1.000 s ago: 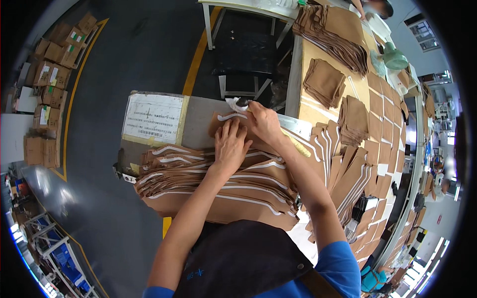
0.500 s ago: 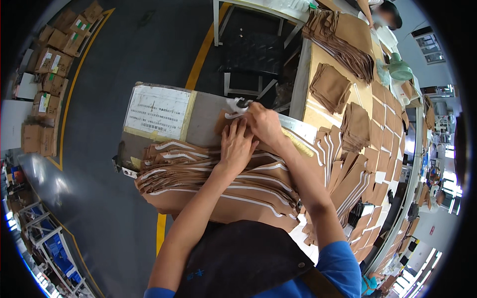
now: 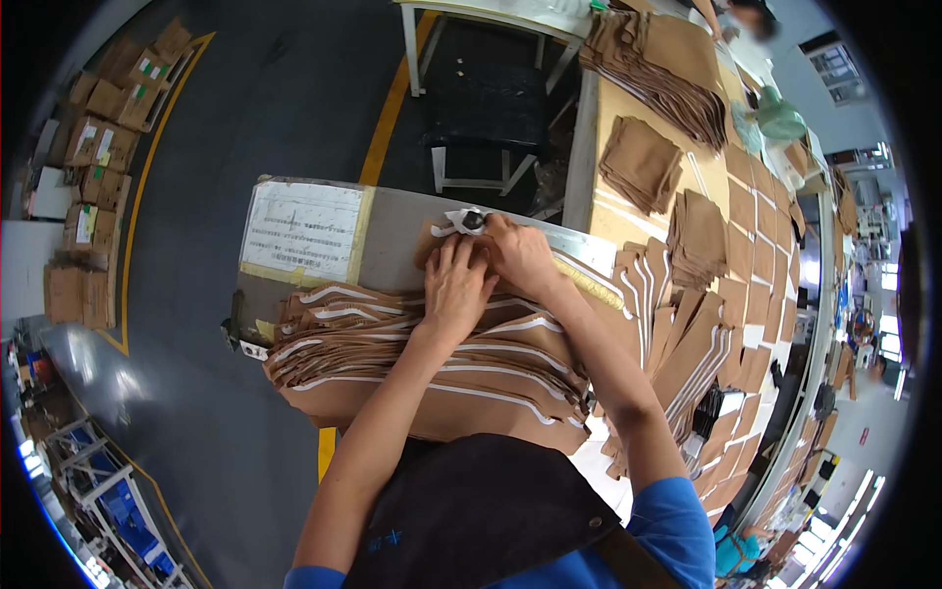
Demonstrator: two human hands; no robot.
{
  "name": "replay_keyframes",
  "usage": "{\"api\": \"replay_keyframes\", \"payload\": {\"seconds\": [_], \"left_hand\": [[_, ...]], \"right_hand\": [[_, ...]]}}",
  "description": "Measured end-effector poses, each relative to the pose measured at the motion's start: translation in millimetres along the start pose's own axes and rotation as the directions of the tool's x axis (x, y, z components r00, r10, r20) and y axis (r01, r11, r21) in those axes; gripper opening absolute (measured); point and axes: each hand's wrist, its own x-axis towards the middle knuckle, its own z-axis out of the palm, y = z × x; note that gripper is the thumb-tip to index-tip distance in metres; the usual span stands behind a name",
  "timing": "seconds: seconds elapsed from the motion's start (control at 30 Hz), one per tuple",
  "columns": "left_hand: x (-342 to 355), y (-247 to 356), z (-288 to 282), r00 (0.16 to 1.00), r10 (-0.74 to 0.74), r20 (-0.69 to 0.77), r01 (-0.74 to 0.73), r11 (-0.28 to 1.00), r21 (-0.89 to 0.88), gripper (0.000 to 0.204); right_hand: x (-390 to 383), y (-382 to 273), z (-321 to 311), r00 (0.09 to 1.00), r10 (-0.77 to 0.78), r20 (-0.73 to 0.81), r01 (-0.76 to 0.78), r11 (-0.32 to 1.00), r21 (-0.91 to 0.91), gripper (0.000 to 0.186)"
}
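Both hands work one brown paper piece (image 3: 442, 240) at the far edge of the counter (image 3: 392, 231). A thick fanned stack (image 3: 412, 363) beneath the forearms looks unfinished. Left hand (image 3: 456, 290) lies flat, fingers spread, pressing; right hand (image 3: 520, 255), just beside it, pinches the piece near a small white fitting (image 3: 469, 221).

- Flat brown paper piece (image 3: 444, 240), lying at centre frame on the grey worktop, partly covered by fingers.
- Fanned stack of brown paper bag blanks with white strips (image 3: 412, 363), just below it, overlapping, spread leftward.

matt brown paper sheets (image 3: 432, 363), seemingly metal grey table (image 3: 392, 245)
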Motion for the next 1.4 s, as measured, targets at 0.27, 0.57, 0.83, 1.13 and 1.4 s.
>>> {"api": "replay_keyframes", "payload": {"seconds": [0.27,0.57,0.83,1.13,1.4], "left_hand": [[-52,14,-82,0.942,0.213,-0.259,-0.24,0.968,-0.078,0.018],[-139,29,-77,0.876,0.434,0.209,-0.438,0.898,-0.032,0.036],[-117,39,-76,0.878,0.349,0.326,-0.339,0.936,-0.089,0.022],[-94,49,-83,0.857,0.398,0.327,-0.367,0.917,-0.155,0.015],[-53,76,-82,0.926,0.336,0.171,-0.266,0.904,-0.336,0.01]], "right_hand": [[-83,65,-60,0.881,0.297,-0.368,-0.332,0.943,-0.033,0.024],[-195,125,-58,0.76,0.588,-0.276,-0.494,0.799,0.344,0.041],[-307,114,-102,0.477,0.755,-0.451,-0.516,0.655,0.552,0.027],[-423,113,-105,0.288,0.763,-0.578,-0.73,0.566,0.383,0.02],[-403,108,-110,0.306,0.595,-0.743,-0.901,0.434,-0.024,0.026]]}}
